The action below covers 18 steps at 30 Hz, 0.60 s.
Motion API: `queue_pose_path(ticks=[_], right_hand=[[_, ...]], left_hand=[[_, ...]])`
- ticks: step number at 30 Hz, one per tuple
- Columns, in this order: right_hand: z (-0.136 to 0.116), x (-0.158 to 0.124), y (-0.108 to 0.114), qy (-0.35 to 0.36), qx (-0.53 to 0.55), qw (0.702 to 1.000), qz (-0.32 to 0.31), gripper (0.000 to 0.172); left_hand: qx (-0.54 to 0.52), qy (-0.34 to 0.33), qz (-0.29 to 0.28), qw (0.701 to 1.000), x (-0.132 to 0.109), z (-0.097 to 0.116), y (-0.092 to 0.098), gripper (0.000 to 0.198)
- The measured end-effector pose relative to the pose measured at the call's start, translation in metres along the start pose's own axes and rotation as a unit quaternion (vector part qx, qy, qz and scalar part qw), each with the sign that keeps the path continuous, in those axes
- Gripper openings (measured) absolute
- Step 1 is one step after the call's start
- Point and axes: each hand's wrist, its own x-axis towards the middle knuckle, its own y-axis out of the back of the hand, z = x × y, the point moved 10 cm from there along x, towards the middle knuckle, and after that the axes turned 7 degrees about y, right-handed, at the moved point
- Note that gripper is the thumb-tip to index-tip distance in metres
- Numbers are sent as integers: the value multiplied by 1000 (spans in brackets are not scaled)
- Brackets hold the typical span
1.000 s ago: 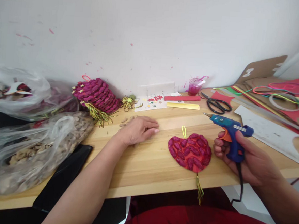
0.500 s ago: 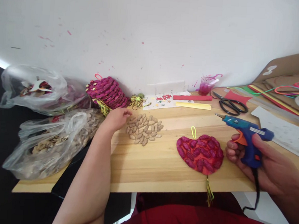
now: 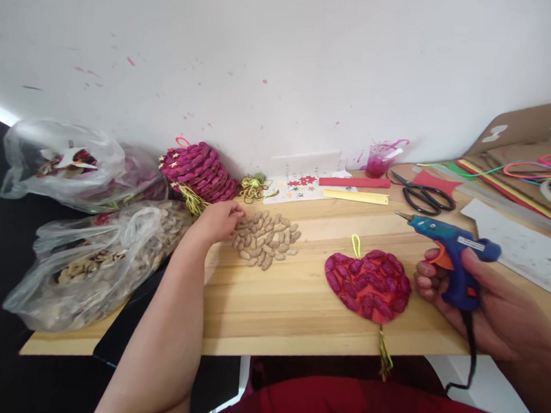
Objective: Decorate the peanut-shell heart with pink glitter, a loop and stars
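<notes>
A spread of plain peanut shells (image 3: 268, 239) lies on the wooden table (image 3: 269, 300). At its upper left edge is my left hand (image 3: 222, 220), fingers drawn together; what they hold, if anything, is hidden. My right hand (image 3: 472, 296) grips a blue glue gun (image 3: 463, 260), its nozzle pointing left and its black cord hanging down. Left of that hand lies a red heart (image 3: 368, 285) covered in magenta shells, with a yellow loop on top and a tassel over the table's front edge.
Magenta shell hearts (image 3: 202, 170) are stacked behind my left hand. Plastic bags (image 3: 92, 263) fill the left. Along the back lie star stickers, a red strip (image 3: 354, 182), a yellow strip (image 3: 355, 196), a plastic cup (image 3: 378, 162) and black scissors (image 3: 427, 197). Cords and cardboard stand right.
My left hand has moved slightly right and its fingers have closed together at the shells' edge. My right hand with the glue gun has barely shifted.
</notes>
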Motion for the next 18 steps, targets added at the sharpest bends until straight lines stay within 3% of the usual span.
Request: queue_pose_path(ticks=[3, 10, 18], right_hand=[[0, -3, -2, -5, 3, 1000, 5, 33], [1, -1, -3, -11, 17, 1000, 1, 28], [3, 1, -2, -8, 13, 1000, -19, 24]], left_hand=[[4, -14, 5, 1000, -1, 5, 1, 19], [24, -67, 85, 994, -5, 26, 9, 15], [36, -76, 92, 992, -3, 34, -1, 14]])
